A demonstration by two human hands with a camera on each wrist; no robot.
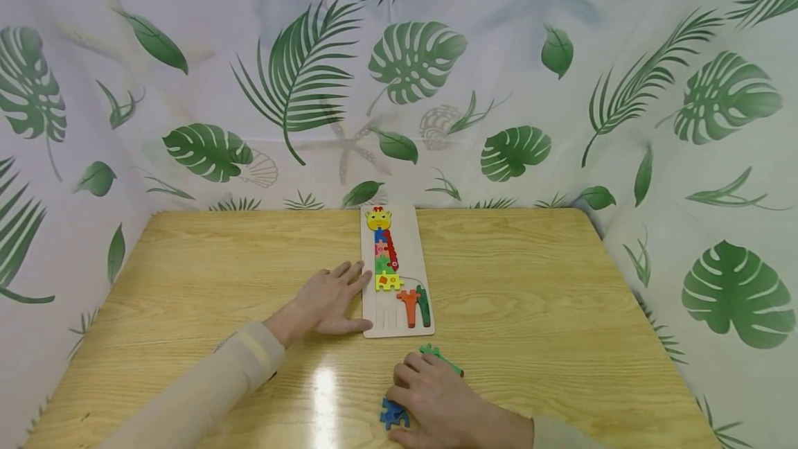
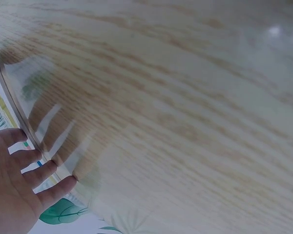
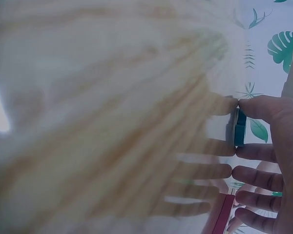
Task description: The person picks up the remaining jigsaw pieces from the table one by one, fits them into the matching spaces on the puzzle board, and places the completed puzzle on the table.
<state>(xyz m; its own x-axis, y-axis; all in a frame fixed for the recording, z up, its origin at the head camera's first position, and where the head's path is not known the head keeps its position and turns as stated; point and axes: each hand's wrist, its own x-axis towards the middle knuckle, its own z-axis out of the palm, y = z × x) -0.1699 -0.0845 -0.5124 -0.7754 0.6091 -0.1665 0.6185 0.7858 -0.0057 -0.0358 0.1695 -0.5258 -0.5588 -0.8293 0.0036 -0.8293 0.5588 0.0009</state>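
Observation:
A pale wooden giraffe puzzle board (image 1: 408, 227) lies lengthwise near the table's middle. Its yellow head, blue, pink, green and yellow body pieces, red mane and two leg pieces, orange (image 1: 409, 307) and dark green (image 1: 424, 307), rest on it. Along the board's left edge my left hand (image 1: 337, 296) lies with fingers spread, fingertips and thumb at the rim. My right hand (image 1: 436, 397), nearer the front, pinches a blue puzzle piece (image 1: 393, 413) between thumb and index finger; the piece also shows edge-on in the right wrist view (image 3: 240, 127). Beyond its knuckles lies a green puzzle piece (image 1: 445, 359), partly hidden.
The wooden table (image 1: 530, 283) stretches out on both sides of the board. Behind it and at both sides hangs a white cloth (image 1: 337, 102) printed with green leaves, meeting the table's far edge close to the board's top.

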